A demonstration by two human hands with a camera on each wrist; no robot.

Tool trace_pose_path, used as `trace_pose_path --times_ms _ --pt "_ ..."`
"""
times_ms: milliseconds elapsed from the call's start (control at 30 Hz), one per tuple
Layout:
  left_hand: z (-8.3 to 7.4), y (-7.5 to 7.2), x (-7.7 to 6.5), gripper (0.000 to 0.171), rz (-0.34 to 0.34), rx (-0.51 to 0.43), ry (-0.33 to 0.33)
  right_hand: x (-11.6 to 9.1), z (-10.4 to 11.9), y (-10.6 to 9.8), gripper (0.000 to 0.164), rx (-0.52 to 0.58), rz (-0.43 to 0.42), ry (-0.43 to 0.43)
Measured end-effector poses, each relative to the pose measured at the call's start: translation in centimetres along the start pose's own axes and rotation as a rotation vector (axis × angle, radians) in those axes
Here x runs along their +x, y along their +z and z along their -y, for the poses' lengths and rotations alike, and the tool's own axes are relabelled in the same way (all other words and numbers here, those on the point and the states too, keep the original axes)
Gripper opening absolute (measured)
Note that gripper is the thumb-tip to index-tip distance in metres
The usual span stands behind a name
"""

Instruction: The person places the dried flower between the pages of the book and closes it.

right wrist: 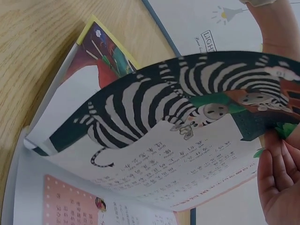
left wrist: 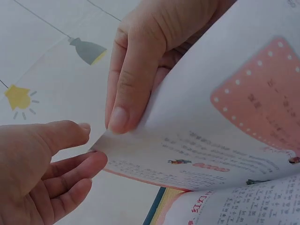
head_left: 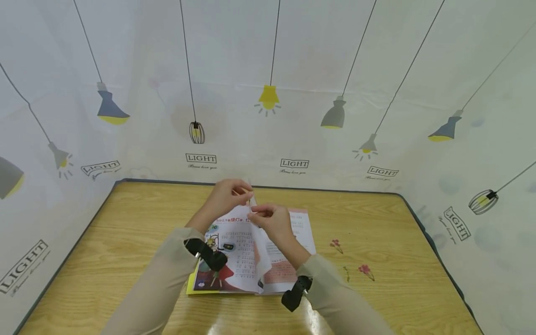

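An open picture book (head_left: 236,239) with printed Chinese text lies on the wooden table. One of its pages (left wrist: 197,117) stands raised and curved, and zebras (right wrist: 140,103) show on it in the right wrist view. My right hand (head_left: 274,223) pinches the raised page by its edge, the thumb flat on the paper in the left wrist view. At the upper corner is my left hand (left wrist: 61,164), its thumb apart from the fingers and one fingertip at the paper.
To the right of the book, pink flowers (head_left: 365,270) and a small green sprig (head_left: 346,273) lie on the table (head_left: 402,232). A white wall covering (head_left: 234,56) printed with lamps rises behind the table and along both sides.
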State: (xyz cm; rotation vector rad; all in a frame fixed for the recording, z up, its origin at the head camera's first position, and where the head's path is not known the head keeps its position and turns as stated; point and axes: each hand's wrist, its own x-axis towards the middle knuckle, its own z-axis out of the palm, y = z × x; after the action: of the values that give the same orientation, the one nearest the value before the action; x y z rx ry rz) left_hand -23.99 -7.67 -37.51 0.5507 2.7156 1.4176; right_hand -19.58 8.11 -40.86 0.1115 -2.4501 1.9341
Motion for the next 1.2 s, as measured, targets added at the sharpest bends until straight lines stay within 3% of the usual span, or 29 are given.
trace_pose_path --times_ms 200,433,600,767,1033,1200 --pt "0.1 -0.1 -0.1 0.021 -0.001 0.024 -0.045 -0.1 0.0 0.8 0.021 0.003 0.01 -0.004" --pt "0.3 -0.5 -0.3 0.025 -0.016 0.05 -0.051 0.0 -0.1 1.3 0.022 0.032 0.043 -0.03" --pt "0.8 -0.6 -0.5 0.026 -0.027 0.058 -0.048 -0.8 1.2 1.5 0.018 0.023 0.066 -0.045" --pt "1.5 -0.7 -0.8 0.024 -0.041 0.024 -0.067 -0.2 -0.3 1.9 0.015 0.019 0.065 -0.041" --pt "2.2 -1.0 -1.4 0.025 -0.057 0.02 -0.08 -0.2 -0.4 1.6 0.018 0.085 0.146 -0.05" --pt "3.0 -1.3 -2.0 0.024 -0.074 0.023 -0.107 -0.4 -0.9 1.1 0.019 0.075 0.139 -0.065"
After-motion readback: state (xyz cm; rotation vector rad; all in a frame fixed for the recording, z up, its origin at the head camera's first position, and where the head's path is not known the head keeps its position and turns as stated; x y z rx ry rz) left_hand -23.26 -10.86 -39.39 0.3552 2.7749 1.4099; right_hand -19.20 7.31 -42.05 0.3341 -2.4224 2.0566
